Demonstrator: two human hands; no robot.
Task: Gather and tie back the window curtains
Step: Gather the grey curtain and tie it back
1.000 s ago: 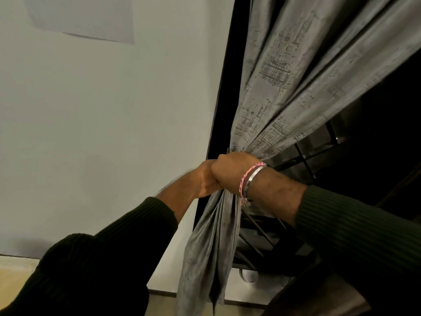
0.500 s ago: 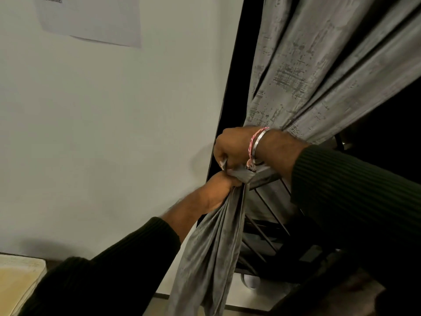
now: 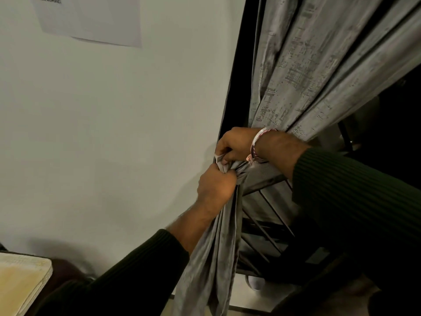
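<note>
A grey patterned curtain [image 3: 296, 71] hangs from the upper right and narrows into a tight bunch at the window's left edge. My right hand [image 3: 234, 144], with a bracelet on the wrist, grips the bunched cloth from above. Just below it, touching, my left hand [image 3: 215, 185] clutches the same bunch, and the curtain's loose tail [image 3: 211, 258] drops straight down from it. A band of cloth [image 3: 259, 174] runs rightward under my right wrist. Whether it is a separate tie I cannot tell.
A pale wall [image 3: 114, 133] fills the left, with a sheet of paper [image 3: 91, 19] pinned high up. The dark window frame [image 3: 237, 76] and a metal grille [image 3: 266, 215] lie behind the curtain. A light tabletop corner [image 3: 20, 279] sits bottom left.
A second ago both hands gripped the bunch side by side. My right hand has since moved above my left, and the cloth at the bunch is pulled tighter. The view has tilted slightly.
</note>
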